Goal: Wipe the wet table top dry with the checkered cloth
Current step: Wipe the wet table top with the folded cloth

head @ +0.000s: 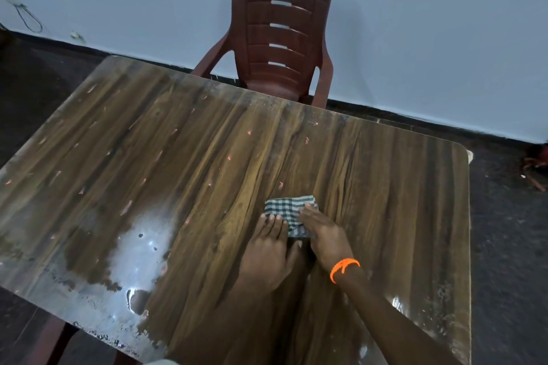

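Note:
A small folded green-and-white checkered cloth [284,206] lies flat on the wood-grain table top [178,157], right of its middle. My left hand [268,246] rests palm down on the table, its fingertips on the cloth's near left edge. My right hand [323,231], with an orange band at the wrist, presses on the cloth's right side and hides its near right corner. A shiny wet patch [133,255] with droplets spreads over the table's near left part.
A dark red plastic chair [281,38] stands at the table's far edge against a pale wall. Small pink flecks dot the table top. The floor around is dark. A cable hangs on the wall at far left [28,19].

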`<state>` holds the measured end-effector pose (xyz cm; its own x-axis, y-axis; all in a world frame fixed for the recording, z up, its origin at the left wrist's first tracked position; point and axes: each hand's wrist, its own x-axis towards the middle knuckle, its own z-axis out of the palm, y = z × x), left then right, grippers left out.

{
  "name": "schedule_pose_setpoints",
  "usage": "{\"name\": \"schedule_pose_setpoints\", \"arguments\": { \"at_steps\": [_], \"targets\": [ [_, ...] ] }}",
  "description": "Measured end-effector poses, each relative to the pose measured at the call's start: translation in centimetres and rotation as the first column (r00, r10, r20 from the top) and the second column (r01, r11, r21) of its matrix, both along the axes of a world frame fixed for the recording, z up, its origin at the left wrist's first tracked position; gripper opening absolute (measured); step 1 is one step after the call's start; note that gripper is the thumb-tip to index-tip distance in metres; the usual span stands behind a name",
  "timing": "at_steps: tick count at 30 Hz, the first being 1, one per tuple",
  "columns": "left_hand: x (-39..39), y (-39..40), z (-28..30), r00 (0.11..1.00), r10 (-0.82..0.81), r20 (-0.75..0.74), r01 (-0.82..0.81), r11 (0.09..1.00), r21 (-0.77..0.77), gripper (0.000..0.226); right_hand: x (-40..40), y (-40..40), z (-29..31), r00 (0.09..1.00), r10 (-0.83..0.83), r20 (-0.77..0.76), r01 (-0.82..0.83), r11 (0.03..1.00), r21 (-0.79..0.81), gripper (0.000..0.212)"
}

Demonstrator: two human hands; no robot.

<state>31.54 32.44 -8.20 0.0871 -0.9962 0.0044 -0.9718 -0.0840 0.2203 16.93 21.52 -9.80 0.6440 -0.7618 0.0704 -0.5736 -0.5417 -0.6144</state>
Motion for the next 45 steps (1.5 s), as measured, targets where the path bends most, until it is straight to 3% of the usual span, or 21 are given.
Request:
{"name": "schedule_pose_setpoints", "arguments": {
  "at_steps": [5, 9, 14, 20, 26, 33, 40, 45],
  "targets": [
    [-2.2, -2.2, 0.5, 0.989, -0.139, 0.053, 0.137, 0.989, 0.051, 0.067, -3.5, -0.5, 0.3, 0.993, -0.12, -0.001, 0.12, 0.993, -0.012, 0.06],
    [-1.6, -7.3, 0.0, 0.981, -0.188, 0.055, 0.188, 0.982, 0.007, 0.063, -3.2, -5.0, 0.2, 0.974, -0.222, 0.036, 0.223, 0.974, -0.037, 0.043],
    [0.5, -9.8, -0.1, 0.996, -0.085, -0.003, 0.085, 0.996, 0.026, 0.06, 0.3, -8.7, -0.2, 0.981, -0.191, 0.043, 0.192, 0.981, -0.019, 0.038],
    [1.1, -5.6, -0.5, 0.999, -0.025, -0.032, 0.026, 1.0, 0.008, 0.064, 0.9, -5.7, -0.1, 0.993, -0.086, 0.079, 0.085, 0.996, 0.013, 0.038],
    [-1.8, -5.4, -0.5, 0.988, -0.147, -0.048, 0.148, 0.989, 0.028, 0.067, -4.3, -4.8, 0.0, 0.99, -0.12, 0.073, 0.12, 0.993, 0.013, 0.054],
    [-0.8, -14.2, 0.0, 0.968, -0.25, 0.034, 0.249, 0.968, 0.042, 0.072, -2.8, -12.1, 0.6, 0.953, -0.277, 0.119, 0.281, 0.96, -0.016, 0.035],
    [2.3, -12.7, 0.3, 0.988, -0.148, 0.04, 0.145, 0.987, 0.072, 0.08, 1.4, -12.3, 0.0, 0.983, -0.149, 0.107, 0.149, 0.989, 0.007, 0.039],
    [0.3, -9.4, 0.4, 0.971, -0.238, -0.001, 0.236, 0.966, 0.104, 0.082, -2.7, -8.4, -0.3, 0.98, -0.14, 0.14, 0.139, 0.99, 0.013, 0.046]
  ]
}}
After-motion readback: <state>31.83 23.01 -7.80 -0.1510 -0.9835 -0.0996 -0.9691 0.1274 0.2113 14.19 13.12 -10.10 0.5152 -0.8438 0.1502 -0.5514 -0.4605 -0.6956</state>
